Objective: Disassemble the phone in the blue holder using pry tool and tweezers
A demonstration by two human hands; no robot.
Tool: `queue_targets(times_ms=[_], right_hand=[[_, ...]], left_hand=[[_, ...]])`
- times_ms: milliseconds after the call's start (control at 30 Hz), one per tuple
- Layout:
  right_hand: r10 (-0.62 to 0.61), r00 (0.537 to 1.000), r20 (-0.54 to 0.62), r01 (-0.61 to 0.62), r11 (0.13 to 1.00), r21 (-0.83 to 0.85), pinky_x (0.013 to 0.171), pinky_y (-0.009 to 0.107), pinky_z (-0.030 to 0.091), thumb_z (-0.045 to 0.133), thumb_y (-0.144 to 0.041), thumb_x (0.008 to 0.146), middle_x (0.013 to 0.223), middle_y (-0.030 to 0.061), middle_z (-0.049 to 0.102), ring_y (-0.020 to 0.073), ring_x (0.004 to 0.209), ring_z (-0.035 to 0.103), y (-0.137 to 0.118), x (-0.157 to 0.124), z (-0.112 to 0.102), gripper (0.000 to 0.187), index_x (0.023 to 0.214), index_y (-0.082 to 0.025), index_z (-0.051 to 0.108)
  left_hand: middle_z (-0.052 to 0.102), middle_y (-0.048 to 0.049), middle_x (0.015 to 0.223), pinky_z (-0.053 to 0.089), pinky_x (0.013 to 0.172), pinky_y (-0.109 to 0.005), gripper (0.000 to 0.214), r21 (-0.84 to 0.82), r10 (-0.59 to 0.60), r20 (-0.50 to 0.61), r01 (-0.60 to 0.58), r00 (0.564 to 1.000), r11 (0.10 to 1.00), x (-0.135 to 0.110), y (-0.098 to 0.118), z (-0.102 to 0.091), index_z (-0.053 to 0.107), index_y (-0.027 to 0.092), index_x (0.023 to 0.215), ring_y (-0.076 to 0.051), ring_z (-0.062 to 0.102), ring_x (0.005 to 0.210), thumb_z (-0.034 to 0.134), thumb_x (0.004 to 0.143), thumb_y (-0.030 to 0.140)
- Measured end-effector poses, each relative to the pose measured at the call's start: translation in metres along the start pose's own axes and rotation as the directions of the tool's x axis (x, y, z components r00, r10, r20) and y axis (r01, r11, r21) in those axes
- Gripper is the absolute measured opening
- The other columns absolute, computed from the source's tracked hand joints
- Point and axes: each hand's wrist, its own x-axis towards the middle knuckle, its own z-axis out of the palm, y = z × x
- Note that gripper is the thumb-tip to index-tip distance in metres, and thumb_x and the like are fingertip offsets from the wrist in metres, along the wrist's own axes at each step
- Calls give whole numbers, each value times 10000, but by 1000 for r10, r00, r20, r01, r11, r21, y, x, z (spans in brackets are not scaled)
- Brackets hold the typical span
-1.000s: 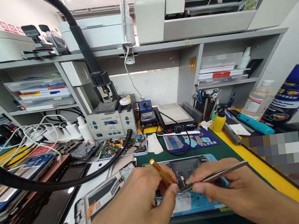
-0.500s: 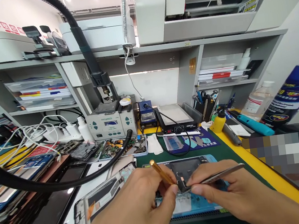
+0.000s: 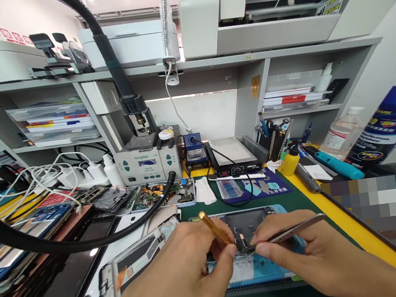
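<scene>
My left hand (image 3: 194,264) is closed around a slim gold screwdriver (image 3: 213,227), whose tip is hidden by my fingers. Between the fingers of my right hand (image 3: 296,247) is a pair of grey metal tweezers (image 3: 298,228), pointing left. Their tips meet a small black part near the lower edge of an opened phone (image 3: 245,223). My left thumb and fingertips are also at that edge, close to the tweezer tips. Beneath the phone lies a light blue repair mat (image 3: 283,269), partly covered by my right hand.
To the left are a phone frame (image 3: 139,261), a dark phone (image 3: 78,264) and a stack of phone parts. A black hose (image 3: 87,245) loops over them. Behind stand a hot-air station (image 3: 146,167), a parts tray (image 3: 164,201) and a heating plate (image 3: 237,158). Bottles line the right.
My right hand and the tweezers have shifted slightly right. The small black part between my fingertips sits lower and shows less. My left hand stays almost still with the screwdriver.
</scene>
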Motion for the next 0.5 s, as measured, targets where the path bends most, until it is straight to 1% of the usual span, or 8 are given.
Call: queue_targets(times_ms=[100, 267, 433, 500], right_hand=[[11, 999, 33, -10, 1000, -29, 603, 259, 581, 642, -324, 995, 802, 38, 791, 193, 696, 738, -1, 1, 1, 193, 920, -225, 791], [2, 999, 43, -1, 1000, -20, 590, 263, 578, 665, -340, 982, 794, 39, 788, 193, 677, 733, -3, 2, 1, 191, 910, -220, 795], [-7, 1000, 15, 7, 1000, 2, 588, 254, 592, 690, -338, 974, 830, 51, 816, 214, 731, 770, 0, 1, 1, 170, 934, -230, 816], [-9, 1000, 0, 9, 1000, 14, 590, 250, 600, 705, -339, 967, 855, 55, 828, 225, 761, 785, 2, 0, 2, 157, 950, -239, 824]], left_hand=[[735, 21, 1138, 520, 803, -293, 184, 2, 6, 3, -6, 1000, 1000, 0, 2, -1, 628, 249, 971, -191, 694, 1042, 461, 1047, 251], [732, 2, 1117, 529, 790, -285, 196, 25, 17, -8, -17, 1000, 1000, 3, 2, -2, 640, 242, 949, -193, 700, 1038, 465, 1039, 251], [732, 30, 1128, 524, 847, -294, 179, 5, -5, -13, 5, 1000, 1000, 3, 0, 0, 651, 263, 1014, -178, 691, 1042, 474, 1043, 260], [731, 34, 1130, 524, 833, -288, 181, 3, 1, -7, -1, 1000, 1000, 1, 0, 0, 649, 266, 1020, -175, 692, 1042, 471, 1046, 263]])
